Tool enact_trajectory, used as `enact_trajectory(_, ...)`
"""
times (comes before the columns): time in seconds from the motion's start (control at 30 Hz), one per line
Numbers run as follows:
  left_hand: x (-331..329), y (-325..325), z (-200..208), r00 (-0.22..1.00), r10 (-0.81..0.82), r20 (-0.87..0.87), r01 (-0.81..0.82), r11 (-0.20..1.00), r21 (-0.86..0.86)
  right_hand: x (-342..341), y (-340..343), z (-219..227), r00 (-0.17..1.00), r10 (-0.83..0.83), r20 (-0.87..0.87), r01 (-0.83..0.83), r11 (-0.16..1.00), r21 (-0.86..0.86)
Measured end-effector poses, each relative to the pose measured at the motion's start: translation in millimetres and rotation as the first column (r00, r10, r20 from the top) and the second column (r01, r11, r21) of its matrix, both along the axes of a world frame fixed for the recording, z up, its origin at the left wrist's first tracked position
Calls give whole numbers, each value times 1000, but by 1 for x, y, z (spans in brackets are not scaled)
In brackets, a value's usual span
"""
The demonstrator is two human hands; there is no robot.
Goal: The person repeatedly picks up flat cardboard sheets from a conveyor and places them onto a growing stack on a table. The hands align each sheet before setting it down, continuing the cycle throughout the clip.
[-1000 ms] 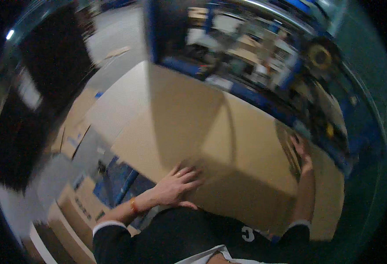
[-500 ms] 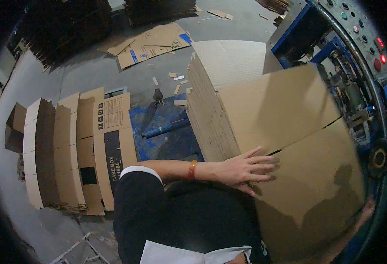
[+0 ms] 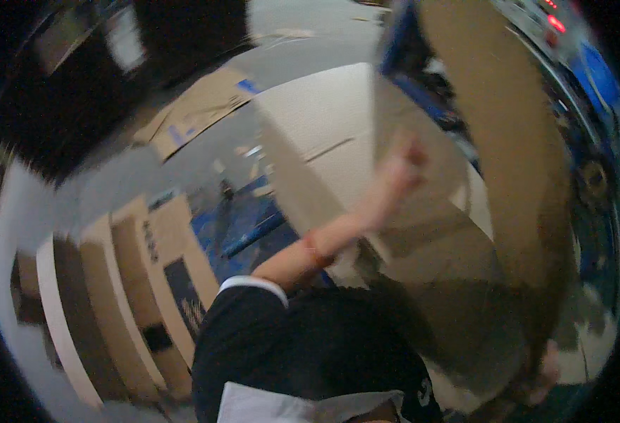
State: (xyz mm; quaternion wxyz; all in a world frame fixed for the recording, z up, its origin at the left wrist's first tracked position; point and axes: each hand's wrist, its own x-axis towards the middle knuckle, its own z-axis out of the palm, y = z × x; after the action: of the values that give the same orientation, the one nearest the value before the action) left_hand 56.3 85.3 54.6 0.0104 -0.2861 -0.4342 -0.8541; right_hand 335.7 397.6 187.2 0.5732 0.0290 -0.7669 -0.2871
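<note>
A brown cardboard sheet (image 3: 518, 134) stands tilted up at the right, smeared by motion. At its near lower end is my right hand (image 3: 548, 366), blurred but closed on its edge. My left hand (image 3: 402, 166), with an orange bangle on the wrist, is held over the stack of cardboard sheets (image 3: 310, 116). Motion smears its fingers, and I cannot tell whether it touches the stack. The stack's top is pale at the far end and shaded nearer me.
A machine with a control panel (image 3: 536, 25) and red lights stands at the far right. Folded cartons (image 3: 130, 282) stand in a row on the left. A blue platform (image 3: 236, 225) carries a blue bar. Flat cardboard (image 3: 197, 113) and scraps lie on the grey floor.
The top cardboard sheet has been raised from the stack and tilted up to the right. My left hand has left its surface and moved farther away from me. The whole view has shifted.
</note>
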Motion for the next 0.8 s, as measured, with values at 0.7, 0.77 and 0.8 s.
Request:
enact_trajectory(0.7,-98,-260,-98,701,710,74,-603,645,-470,170,133,-252,575,-528,-625,-805,-231,-546)
enact_trajectory(0.77,-116,-256,-97,856,483,182,-413,853,-320,156,142,-237,619,-429,-658,-764,-136,-630)
enact_trajectory(0.8,-121,-255,-95,852,483,202,-415,859,-302,149,139,-224,594,-457,-662,-769,-81,-633)
